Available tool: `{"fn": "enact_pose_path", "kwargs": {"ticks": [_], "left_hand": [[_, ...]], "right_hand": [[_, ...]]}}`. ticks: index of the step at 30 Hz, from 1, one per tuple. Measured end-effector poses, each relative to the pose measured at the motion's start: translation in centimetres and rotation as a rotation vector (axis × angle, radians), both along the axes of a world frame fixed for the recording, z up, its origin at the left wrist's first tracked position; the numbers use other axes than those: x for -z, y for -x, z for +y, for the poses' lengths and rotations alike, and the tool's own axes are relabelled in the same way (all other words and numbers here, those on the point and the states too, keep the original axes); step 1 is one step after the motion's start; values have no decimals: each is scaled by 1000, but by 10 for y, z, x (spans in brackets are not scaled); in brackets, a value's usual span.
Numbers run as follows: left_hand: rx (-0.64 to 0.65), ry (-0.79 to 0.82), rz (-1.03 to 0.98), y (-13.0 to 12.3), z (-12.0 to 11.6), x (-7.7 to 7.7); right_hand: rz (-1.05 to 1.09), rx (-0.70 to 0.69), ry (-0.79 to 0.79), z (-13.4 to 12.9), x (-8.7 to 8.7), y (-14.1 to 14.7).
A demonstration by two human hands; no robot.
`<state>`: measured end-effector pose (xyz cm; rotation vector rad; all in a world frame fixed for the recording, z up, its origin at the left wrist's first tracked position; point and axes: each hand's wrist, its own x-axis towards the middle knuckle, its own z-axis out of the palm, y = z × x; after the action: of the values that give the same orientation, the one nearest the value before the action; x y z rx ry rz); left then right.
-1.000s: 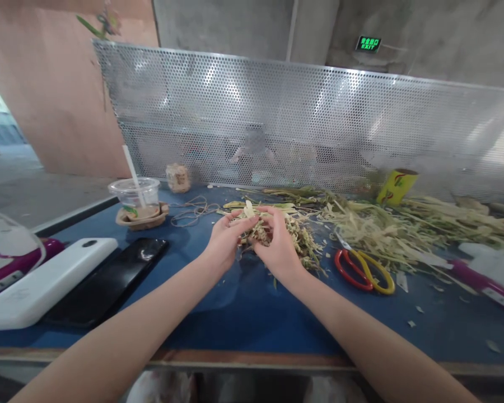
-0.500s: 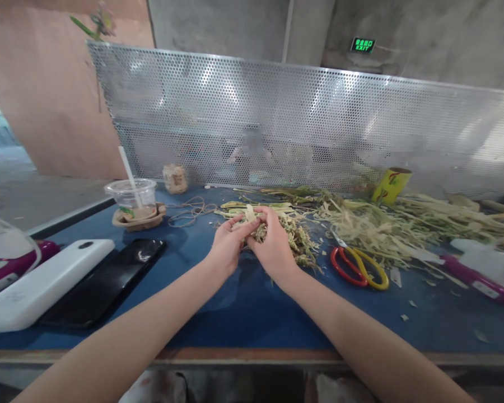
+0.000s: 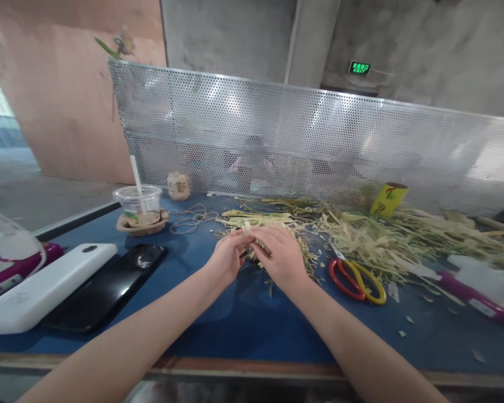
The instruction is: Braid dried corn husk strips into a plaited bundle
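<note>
My left hand (image 3: 227, 256) pinches pale, flat plant-fibre strip (image 3: 247, 226) midway between blue table's (image 3: 252, 330) near and far edges; my right hand (image 3: 282, 254) curls alongside, grip hidden. Pinch close, tension evenly.

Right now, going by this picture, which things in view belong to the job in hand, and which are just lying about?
Likely in the job:
Pale plant piece, poking up where left hand and right hand meet
Leaf strips, strewn behind the scissors
Scissors, within easy reach

Probably just lying about:
Black phone
Plastic cup with straw
</note>
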<state>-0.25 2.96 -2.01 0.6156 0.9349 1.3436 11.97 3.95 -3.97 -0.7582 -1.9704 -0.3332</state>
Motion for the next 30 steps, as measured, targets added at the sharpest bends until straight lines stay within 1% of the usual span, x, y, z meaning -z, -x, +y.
{"fn": "enact_pose_path", "kwargs": {"ticks": [2,4,7,9,10,12,16,17,19,21,24,26,28,30], "left_hand": [[14,1,-20,0,0,0],[32,-4,-38,0,-1,0],[51,-24,-57,1,-1,1],[58,-39,-61,2,-1,2],[58,-47,-59,3,-1,2],[50,-73,-43,4,0,3],[-16,-196,25,4,1,4],[-33,-235,46,4,1,5],[-50,-298,81,3,0,6],[-68,-359,124,2,-1,7],[-155,-486,233,1,-1,8],[-215,-556,308,1,-1,8],[-245,-576,361,1,-2,7],[-268,-573,387,1,-4,5]], "right_hand": [[-40,18,-55,1,1,-2],[-35,-4,-72,2,1,-3],[22,-66,-46,1,0,-4],[93,-117,13,-1,-2,-4],[148,-149,59,-2,-3,-3],[299,-214,202,-4,-6,0],[640,-348,594,-5,-9,3],[710,-387,668,-5,-9,4],[845,-440,757,-3,-8,4],[989,-452,822,-1,-5,5],[1189,-454,943,2,0,8],[1254,-451,998,3,2,9],[1221,-408,972,3,1,9],[1085,-322,865,2,-2,6]]}}
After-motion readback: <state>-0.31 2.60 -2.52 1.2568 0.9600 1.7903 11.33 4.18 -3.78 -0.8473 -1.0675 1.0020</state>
